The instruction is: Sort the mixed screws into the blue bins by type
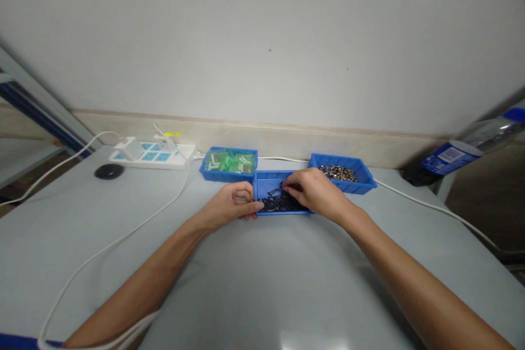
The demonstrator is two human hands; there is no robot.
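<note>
The blue bin (pixel 264 181) of little black parts (pixel 279 203) sits mid-table near the back edge, right hand (pixel 314 188) dipped in with fingertips bunched on the parts, left hand (pixel 229 205) curled round its left wall, green-parts bin (pixel 229 174) and silver-parts bin (pixel 356 183) either side behind.

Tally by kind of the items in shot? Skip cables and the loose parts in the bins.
Blue rectangular plastic bins: 3
White plastic power strip: 1
Small black round disc: 1
Clear plastic bottle with blue label: 1
Total: 6
</note>
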